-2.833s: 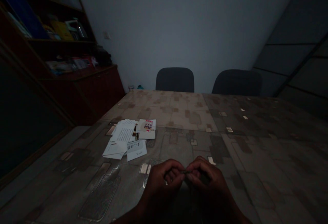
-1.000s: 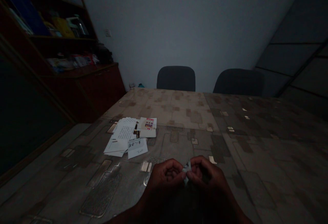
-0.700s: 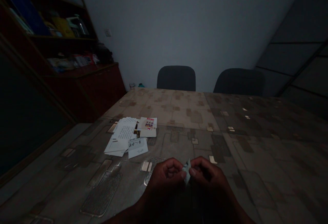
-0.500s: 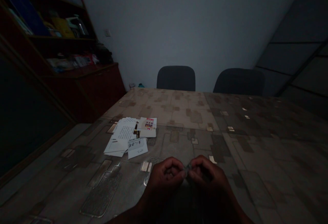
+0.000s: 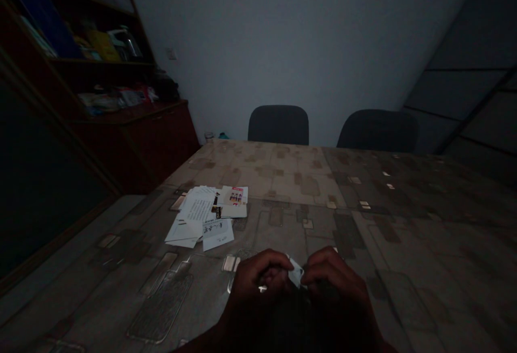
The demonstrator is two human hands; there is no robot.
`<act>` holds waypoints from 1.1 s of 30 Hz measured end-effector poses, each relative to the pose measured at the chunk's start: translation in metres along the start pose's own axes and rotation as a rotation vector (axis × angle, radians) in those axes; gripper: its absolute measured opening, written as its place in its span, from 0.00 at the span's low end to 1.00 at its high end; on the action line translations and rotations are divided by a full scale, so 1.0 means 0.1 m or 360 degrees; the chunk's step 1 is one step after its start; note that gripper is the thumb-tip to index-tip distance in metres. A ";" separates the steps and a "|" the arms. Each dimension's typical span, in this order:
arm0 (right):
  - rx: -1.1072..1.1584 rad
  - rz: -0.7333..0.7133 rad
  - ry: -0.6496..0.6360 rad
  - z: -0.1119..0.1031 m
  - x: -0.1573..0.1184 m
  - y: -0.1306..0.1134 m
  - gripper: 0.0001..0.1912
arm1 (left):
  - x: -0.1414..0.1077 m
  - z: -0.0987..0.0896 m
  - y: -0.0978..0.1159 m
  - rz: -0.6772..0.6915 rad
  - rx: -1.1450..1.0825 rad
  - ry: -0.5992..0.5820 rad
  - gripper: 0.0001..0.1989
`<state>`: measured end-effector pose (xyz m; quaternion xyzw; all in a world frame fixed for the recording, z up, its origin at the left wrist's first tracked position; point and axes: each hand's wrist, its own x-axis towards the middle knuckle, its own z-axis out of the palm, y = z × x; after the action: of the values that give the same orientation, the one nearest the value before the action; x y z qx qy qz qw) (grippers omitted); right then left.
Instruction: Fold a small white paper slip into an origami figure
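Observation:
Between my two hands is a small piece of white paper [image 5: 296,272], above the near side of the table. My left hand [image 5: 264,277] pinches its left edge between thumb and fingers. Closed on the right edge is my right hand [image 5: 333,277], its fingertips partly hidden in shadow. A small bright patch shows within the curl of my left fingers, too dim to make out. Left of my hands, a loose pile of printed papers and cards [image 5: 197,210] lies on the table, some overlapping.
A patterned cloth covers the table [image 5: 291,175]. Two dark chairs [image 5: 278,125] stand behind its far edge, before a plain wall. At the left is a wooden cabinet [image 5: 157,132] with shelves holding a kettle and other items. The room is dim.
More of the white paper shows between my hands now. My right hand has turned and shifted slightly right, widening the gap between the fingertips. The pile of papers stays put.

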<state>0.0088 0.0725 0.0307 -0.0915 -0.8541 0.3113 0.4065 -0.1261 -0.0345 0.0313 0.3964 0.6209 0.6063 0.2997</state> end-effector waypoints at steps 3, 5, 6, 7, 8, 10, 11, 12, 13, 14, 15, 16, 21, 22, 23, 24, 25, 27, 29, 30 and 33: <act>-0.0081 -0.0070 -0.0045 0.01 -0.01 0.04 0.10 | 0.00 0.02 0.00 -0.0237 -0.0226 -0.0059 0.06; -0.0105 -0.0094 -0.0060 0.02 -0.01 0.07 0.09 | 0.02 0.02 0.00 -0.0306 -0.0284 -0.0044 0.06; -0.0104 -0.0097 -0.0042 0.02 0.00 0.08 0.09 | 0.03 0.02 0.00 -0.0323 -0.0306 -0.0036 0.06; -0.0100 -0.0095 -0.0023 0.01 0.01 0.08 0.09 | 0.04 0.02 0.00 -0.0338 -0.0326 -0.0034 0.06; -0.0094 -0.0094 -0.0013 0.01 0.02 0.08 0.09 | 0.05 0.02 0.01 -0.0358 -0.0341 -0.0035 0.07; -0.0085 -0.0104 -0.0021 -0.02 0.05 0.07 0.10 | 0.07 0.02 0.02 -0.0386 -0.0364 -0.0046 0.08; -0.0083 -0.0111 -0.0042 -0.03 0.06 0.06 0.10 | 0.07 0.02 0.02 -0.0384 -0.0368 -0.0050 0.08; -0.0083 -0.0111 -0.0068 -0.04 0.08 0.05 0.10 | 0.07 0.01 0.03 -0.0372 -0.0361 -0.0050 0.08; -0.0082 -0.0109 -0.0084 -0.05 0.09 0.04 0.10 | 0.07 0.01 0.03 -0.0354 -0.0351 -0.0048 0.08; -0.0079 -0.0112 -0.0089 -0.06 0.10 0.03 0.10 | 0.07 0.00 0.04 -0.0334 -0.0339 -0.0045 0.07; -0.0075 -0.0125 -0.0089 -0.06 0.11 0.03 0.10 | 0.07 0.00 0.05 -0.0321 -0.0325 -0.0043 0.07; -0.0071 -0.0149 -0.0089 -0.06 0.12 0.03 0.10 | 0.07 0.00 0.06 -0.0315 -0.0314 -0.0045 0.07; -0.0038 -0.0241 -0.0164 -0.07 0.13 0.07 0.09 | 0.08 -0.03 0.05 -0.0324 -0.0326 -0.0064 0.08; -0.0029 -0.0226 -0.0186 -0.08 0.13 0.08 0.08 | 0.09 -0.03 0.03 -0.0334 -0.0344 -0.0069 0.08; -0.0023 -0.0192 -0.0208 -0.09 0.12 0.09 0.08 | 0.09 -0.03 0.02 -0.0346 -0.0365 -0.0076 0.09; -0.0022 -0.0141 -0.0232 -0.10 0.11 0.10 0.07 | 0.10 -0.03 0.00 -0.0357 -0.0380 -0.0082 0.09; -0.0026 -0.0070 -0.0259 -0.12 0.11 0.11 0.08 | 0.10 -0.03 -0.02 -0.0365 -0.0381 -0.0083 0.09; -0.0036 0.0061 -0.0298 -0.13 0.09 0.13 0.08 | 0.10 -0.02 -0.05 -0.0368 -0.0324 -0.0081 0.09; -0.0037 0.0065 -0.0324 -0.13 0.07 0.17 0.08 | 0.09 -0.02 -0.06 -0.0354 -0.0214 -0.0078 0.10; -0.0039 0.0026 -0.0348 -0.12 0.06 0.19 0.08 | 0.09 -0.02 -0.07 -0.0354 -0.0161 -0.0085 0.10; -0.0068 -0.0122 -0.0360 -0.07 0.03 0.28 0.07 | 0.08 -0.02 -0.07 -0.0401 -0.0058 -0.0124 0.12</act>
<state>0.0099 0.0992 0.0187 -0.0318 -0.9038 0.2856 0.3171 -0.1325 -0.0284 0.0251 0.3330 0.6426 0.5590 0.4045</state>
